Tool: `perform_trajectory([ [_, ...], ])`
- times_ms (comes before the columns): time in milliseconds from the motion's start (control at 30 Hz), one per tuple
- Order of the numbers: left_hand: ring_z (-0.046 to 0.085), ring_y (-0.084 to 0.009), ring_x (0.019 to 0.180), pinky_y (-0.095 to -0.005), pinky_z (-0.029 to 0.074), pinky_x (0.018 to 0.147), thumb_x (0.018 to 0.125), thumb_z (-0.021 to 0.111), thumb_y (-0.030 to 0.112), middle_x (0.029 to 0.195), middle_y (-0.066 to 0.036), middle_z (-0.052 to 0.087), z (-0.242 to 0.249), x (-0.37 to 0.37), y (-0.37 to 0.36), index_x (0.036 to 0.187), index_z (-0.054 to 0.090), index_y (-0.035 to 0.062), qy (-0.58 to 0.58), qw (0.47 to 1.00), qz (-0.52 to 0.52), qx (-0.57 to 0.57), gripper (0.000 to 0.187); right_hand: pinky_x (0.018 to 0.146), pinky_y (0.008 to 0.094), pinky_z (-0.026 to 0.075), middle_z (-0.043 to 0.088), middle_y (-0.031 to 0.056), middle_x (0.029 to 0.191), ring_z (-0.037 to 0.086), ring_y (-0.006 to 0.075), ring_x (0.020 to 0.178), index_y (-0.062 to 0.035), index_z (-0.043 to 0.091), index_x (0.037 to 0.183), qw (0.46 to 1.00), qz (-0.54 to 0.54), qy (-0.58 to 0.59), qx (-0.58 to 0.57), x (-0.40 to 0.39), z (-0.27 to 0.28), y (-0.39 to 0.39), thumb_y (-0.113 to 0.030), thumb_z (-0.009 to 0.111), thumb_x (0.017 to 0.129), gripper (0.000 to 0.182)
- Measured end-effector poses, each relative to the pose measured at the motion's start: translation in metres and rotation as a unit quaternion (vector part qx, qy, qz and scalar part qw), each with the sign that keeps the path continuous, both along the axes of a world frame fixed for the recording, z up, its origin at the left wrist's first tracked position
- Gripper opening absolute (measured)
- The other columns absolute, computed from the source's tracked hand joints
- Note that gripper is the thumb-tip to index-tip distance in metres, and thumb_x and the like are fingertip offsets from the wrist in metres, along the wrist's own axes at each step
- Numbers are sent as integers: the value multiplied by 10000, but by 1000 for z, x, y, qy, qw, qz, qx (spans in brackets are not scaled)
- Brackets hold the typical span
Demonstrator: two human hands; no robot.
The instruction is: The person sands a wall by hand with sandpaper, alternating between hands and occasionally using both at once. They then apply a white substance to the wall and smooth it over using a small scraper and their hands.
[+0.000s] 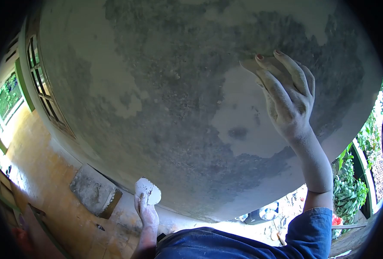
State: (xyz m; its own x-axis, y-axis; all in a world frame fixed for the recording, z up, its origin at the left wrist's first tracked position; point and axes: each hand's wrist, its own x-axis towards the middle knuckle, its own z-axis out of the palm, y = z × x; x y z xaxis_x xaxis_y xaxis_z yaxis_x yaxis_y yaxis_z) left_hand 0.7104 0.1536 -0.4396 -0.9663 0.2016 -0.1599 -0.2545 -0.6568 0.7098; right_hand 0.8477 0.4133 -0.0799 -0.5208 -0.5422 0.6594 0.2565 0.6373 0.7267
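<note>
My right hand (288,93) is raised against the grey, patchy wall (178,108), its fingers bent over a thin flat scraper (250,65). One edge of this scraper shows beyond the fingertips, close to the wall; the palm hides part of it. Pale dust coats the hand and forearm. Low down near the wall's foot, my left hand (147,215) is closed on a flat putty board (148,191), the thumb lying over its lower edge. White putty covers the board's face. Smooth light patches and rough dark areas mark the wall.
A grey, dusty block-like slab (94,190) stands on the yellowish tiled floor (49,159) at left. Beyond it is a barred window (44,86). Green plants (350,190) grow outside at right. A dark container (256,216) sits below, past the wall's lower edge.
</note>
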Motion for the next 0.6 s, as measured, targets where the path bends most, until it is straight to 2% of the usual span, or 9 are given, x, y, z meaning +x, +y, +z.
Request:
perform_trajectory([
  [33,529,-225,1089,-387,413,947,903,571,176,1183,-128,536,4,1,0,1217,433,47,3,1000,5,2,367,971,454,413,618,40,1175,530,247,1157,-156,647,976,999,-43,31,-8,-1,-2,-1,-214,702,693,294],
  [100,511,-234,1123,-394,390,980,924,526,196,1222,-127,517,-2,0,2,1264,409,53,6,1000,13,-20,387,954,454,420,623,35,1166,517,244,1170,-149,643,974,1000,11,4,0,-13,-30,-4,-219,688,690,296],
  [167,492,-243,1158,-401,367,1012,944,480,216,1262,-127,498,-5,1,0,1310,385,59,9,999,18,-48,409,957,454,416,631,24,1148,507,236,1180,-152,645,970,997,6,-76,4,-12,-41,-12,-216,692,680,301],
  [233,467,-253,1194,-406,342,1039,953,465,232,1306,-139,472,-8,3,1,1356,339,62,-2,999,22,-26,456,954,446,418,643,13,1127,505,227,1184,-155,649,961,997,-1,-75,14,-5,-21,-3,-217,702,678,294],
  [267,446,-260,1218,-406,329,1051,957,455,238,1334,-145,452,-16,0,-2,1381,317,70,25,999,-10,-21,476,956,441,420,648,1,1119,503,223,1185,-168,652,946,1000,-7,-1,11,-6,-14,-2,-215,711,675,282],
  [367,438,-267,1227,-412,330,1053,956,458,240,1350,-145,436,-15,0,0,1390,307,76,6,999,5,-34,488,944,430,426,663,-21,1092,505,217,1184,-191,650,921,996,2,91,-10,-12,-40,0,-195,711,683,246],
  [433,474,-256,1179,-406,355,1025,934,508,215,1303,-139,471,-9,-1,-1,1323,369,61,25,1000,12,-6,441,932,423,416,670,-23,1083,509,220,1181,-184,645,927,1000,-17,-3,8,-8,-58,-13,-179,702,718,218],
  [500,509,-245,1130,-399,381,996,913,558,190,1255,-134,507,-5,-13,-1,1257,430,47,45,999,15,25,394,926,409,420,671,-36,1080,508,218,1181,-187,646,927,999,-30,-17,-3,13,-33,-18,-190,696,751,183],
  [600,446,-269,1215,-424,369,1018,943,491,255,1371,-127,420,-9,-53,-5,1386,331,73,71,997,25,6,506,929,396,441,668,-72,1080,513,212,1172,-221,649,911,983,-81,151,-60,0,-17,-17,-218,697,764,155],
])
